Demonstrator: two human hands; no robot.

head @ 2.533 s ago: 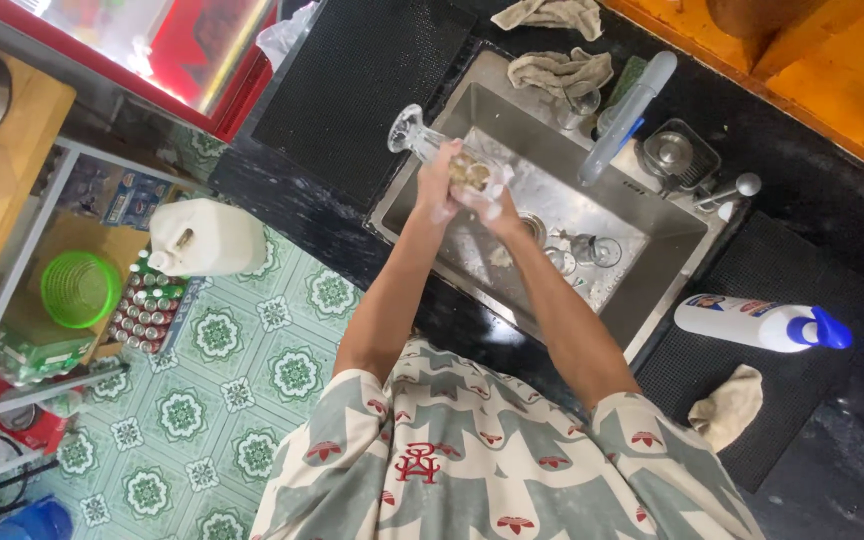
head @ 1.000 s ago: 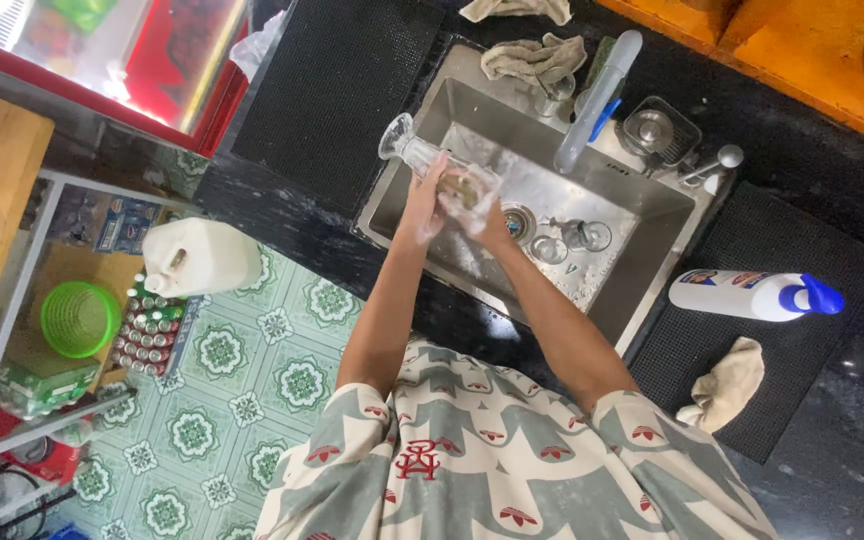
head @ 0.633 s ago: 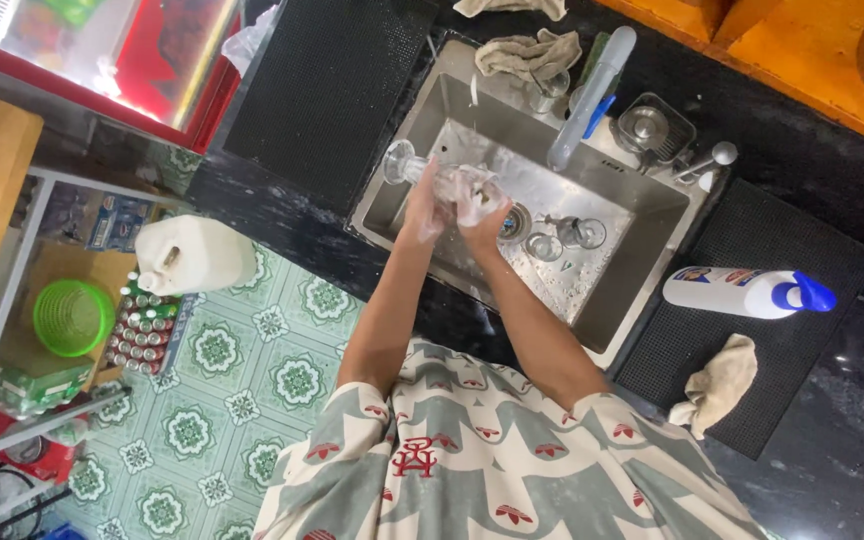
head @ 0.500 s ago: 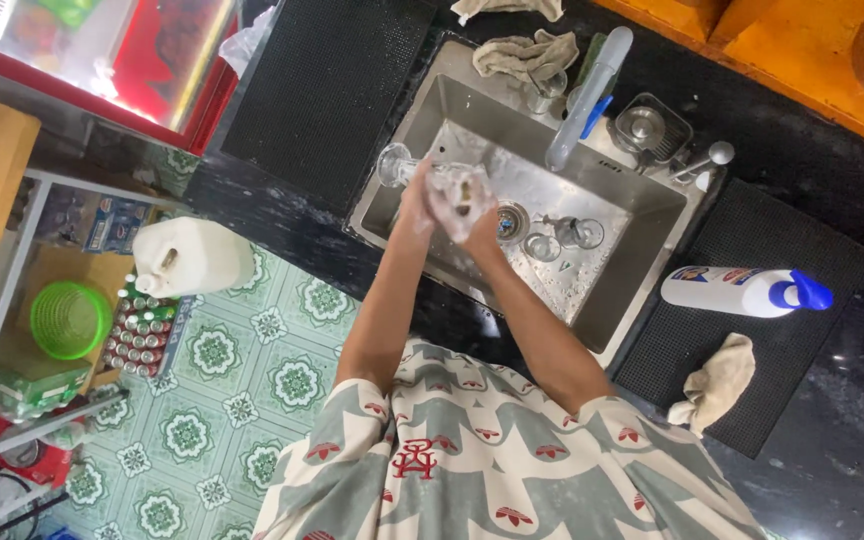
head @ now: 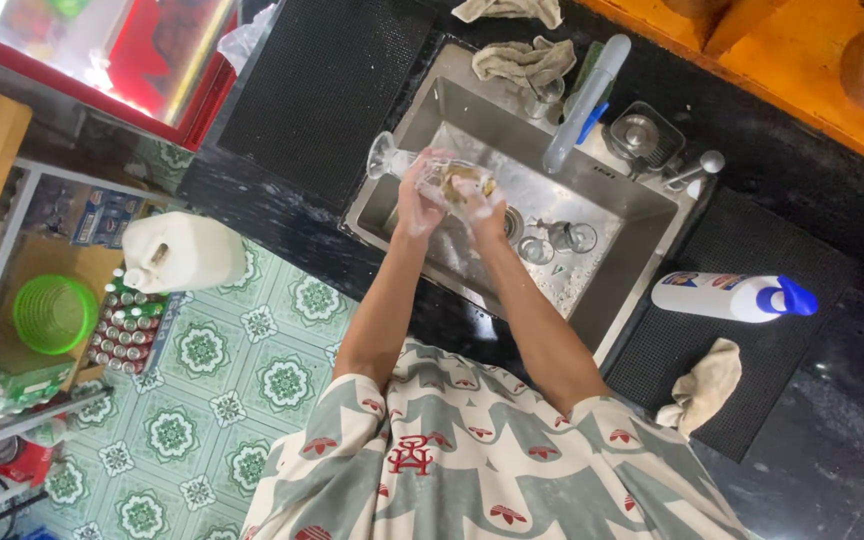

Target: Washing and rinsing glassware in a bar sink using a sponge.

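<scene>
A: Item inventory, left to right?

B: Green ribbed plastic basket (head: 55,314) on a shelf; white plastic jug (head: 184,253) on the patterned floor tiles; black textured mat (head: 324,90) on the dark desk; rectangular stainless-steel sink (head: 620,205).

A: Position of the clear stemmed glass (head: 422,173)?

B: Held sideways above the sink's left half, round foot pointing left over the rim. The left hand (head: 419,196) wraps its fingers around the bowl. The right hand (head: 479,203) has soapy fingers pressed against the bowl's mouth.

A: Clearance and edges?

B: Small glasses (head: 560,240) sit by the drain, just right of the hands. A white bottle with a blue cap (head: 733,297) lies on the right mat, well apart. A crumpled cloth (head: 704,388) lies near that mat's front edge.
</scene>
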